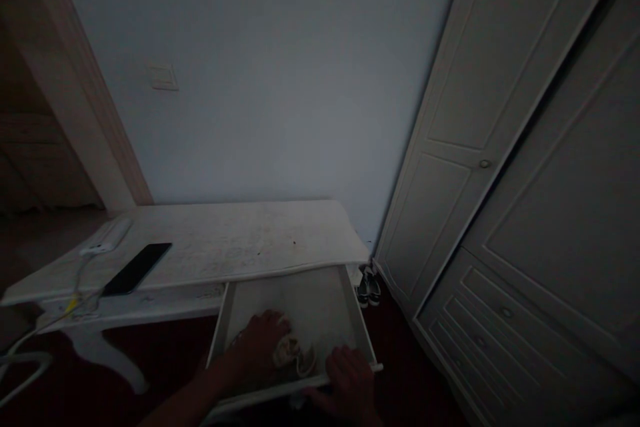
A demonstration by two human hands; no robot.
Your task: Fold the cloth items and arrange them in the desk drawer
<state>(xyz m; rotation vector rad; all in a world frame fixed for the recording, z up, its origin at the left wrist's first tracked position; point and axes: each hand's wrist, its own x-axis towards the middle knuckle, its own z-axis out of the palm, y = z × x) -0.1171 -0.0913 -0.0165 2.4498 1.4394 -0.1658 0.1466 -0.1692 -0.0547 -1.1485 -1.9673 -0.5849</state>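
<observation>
A shallow white drawer (356, 307) is pulled out from a white table. My left hand (263, 340) is inside it, fingers bent over the left side of a pale, crumpled bundle (287, 349). A loop of the bundle, like a cord or strap, lies towards the right; the dim light hides what it is exactly. My right hand (350, 373) is closed over the top edge of the drawer's front panel, near its right corner. Part of the bundle is hidden behind my left hand.
The worn white tabletop (260, 233) bears a dark phone (139, 269) and a white power strip (107, 235) with cables on the left. Dark shoes (369, 288) stand on the red floor by the table. A white wardrobe (460, 173) rises at right, beside the wall (280, 80).
</observation>
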